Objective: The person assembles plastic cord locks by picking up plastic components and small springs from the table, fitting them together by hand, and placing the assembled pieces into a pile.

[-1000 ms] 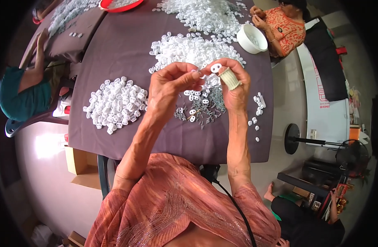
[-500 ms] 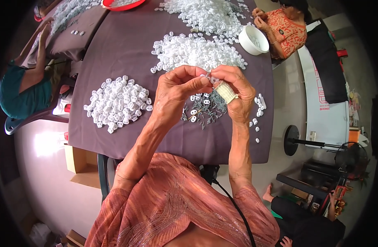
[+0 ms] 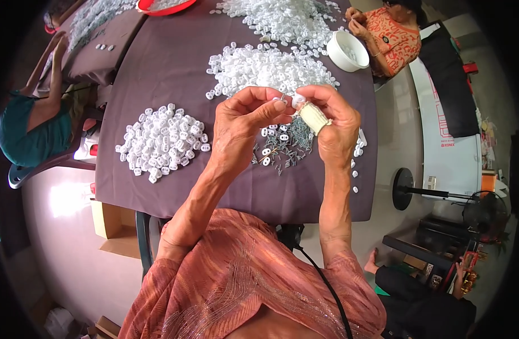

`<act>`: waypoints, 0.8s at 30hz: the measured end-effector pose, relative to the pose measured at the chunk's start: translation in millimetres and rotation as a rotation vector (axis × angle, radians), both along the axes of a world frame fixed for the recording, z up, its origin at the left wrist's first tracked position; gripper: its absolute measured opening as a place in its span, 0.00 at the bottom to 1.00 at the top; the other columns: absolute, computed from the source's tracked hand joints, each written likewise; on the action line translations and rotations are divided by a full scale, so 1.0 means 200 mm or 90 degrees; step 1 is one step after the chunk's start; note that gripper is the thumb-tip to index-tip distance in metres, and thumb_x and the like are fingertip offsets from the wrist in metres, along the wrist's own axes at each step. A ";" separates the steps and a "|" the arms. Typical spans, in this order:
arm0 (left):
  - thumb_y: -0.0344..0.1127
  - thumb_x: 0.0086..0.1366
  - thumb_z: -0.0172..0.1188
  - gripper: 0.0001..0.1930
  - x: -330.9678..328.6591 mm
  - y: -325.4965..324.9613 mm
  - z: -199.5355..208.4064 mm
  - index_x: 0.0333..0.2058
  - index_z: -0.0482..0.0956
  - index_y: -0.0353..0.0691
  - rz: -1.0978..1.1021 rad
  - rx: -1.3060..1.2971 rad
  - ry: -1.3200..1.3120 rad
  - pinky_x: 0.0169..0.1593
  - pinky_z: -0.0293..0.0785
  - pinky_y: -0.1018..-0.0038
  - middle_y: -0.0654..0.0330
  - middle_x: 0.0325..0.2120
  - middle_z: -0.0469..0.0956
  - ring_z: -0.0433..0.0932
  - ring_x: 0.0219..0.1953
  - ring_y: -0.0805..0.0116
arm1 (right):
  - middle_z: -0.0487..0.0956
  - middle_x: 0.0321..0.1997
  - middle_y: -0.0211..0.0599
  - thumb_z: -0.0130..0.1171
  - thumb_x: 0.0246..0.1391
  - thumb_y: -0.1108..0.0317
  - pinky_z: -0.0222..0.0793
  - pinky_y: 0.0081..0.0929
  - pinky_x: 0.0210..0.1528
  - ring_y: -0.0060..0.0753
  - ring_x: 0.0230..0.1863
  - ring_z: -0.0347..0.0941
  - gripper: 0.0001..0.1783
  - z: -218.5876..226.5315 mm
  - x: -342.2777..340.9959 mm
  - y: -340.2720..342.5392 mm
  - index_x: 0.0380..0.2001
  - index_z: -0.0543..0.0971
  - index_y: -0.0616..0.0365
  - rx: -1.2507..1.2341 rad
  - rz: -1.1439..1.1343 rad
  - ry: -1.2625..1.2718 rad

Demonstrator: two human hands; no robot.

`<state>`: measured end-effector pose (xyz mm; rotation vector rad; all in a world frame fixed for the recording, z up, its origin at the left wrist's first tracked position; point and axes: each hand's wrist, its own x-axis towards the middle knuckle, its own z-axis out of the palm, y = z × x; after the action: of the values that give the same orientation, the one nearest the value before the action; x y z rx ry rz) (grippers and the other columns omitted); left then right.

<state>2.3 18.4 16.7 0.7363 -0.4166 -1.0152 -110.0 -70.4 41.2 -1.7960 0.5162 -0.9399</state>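
Both my hands are raised over the table, close together with a small gap between their fingertips. My left hand (image 3: 237,121) pinches a small white and grey piece (image 3: 281,100) between thumb and forefinger; its exact shape is too small to tell. In my right hand (image 3: 334,121), a small white plastic piece (image 3: 298,100) is pinched at the fingertips. A cream ribbed cloth sleeve (image 3: 314,117) wraps one of that hand's fingers. Beneath my hands lies a scatter of thin grey pins or springs (image 3: 296,144), mixed with several white two-hole ovals (image 3: 266,152).
A pile of white two-hole pieces (image 3: 162,141) sits at the left, larger white heaps (image 3: 268,68) beyond my hands. A white bowl (image 3: 348,52) and red tray (image 3: 166,7) stand farther off. Co-workers sit at right (image 3: 389,39) and left (image 3: 30,127). A fan (image 3: 483,214) stands right.
My hands have parted slightly, the right shifting a little to the right. The white piece in my right fingertips now shows apart from what the left holds.
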 end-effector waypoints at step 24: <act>0.26 0.52 0.59 0.08 -0.02 -0.03 -0.05 0.31 0.72 0.31 0.037 -0.021 0.045 0.34 0.73 0.78 0.58 0.26 0.75 0.75 0.27 0.71 | 0.75 0.28 0.32 0.55 0.42 0.80 0.66 0.18 0.32 0.22 0.29 0.71 0.09 -0.06 0.02 0.04 0.31 0.75 0.64 -0.163 -0.086 0.059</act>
<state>-1.4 11.6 7.6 0.6773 -0.3477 -0.9748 -105.5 -62.1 29.9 -2.0622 0.6042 -1.0575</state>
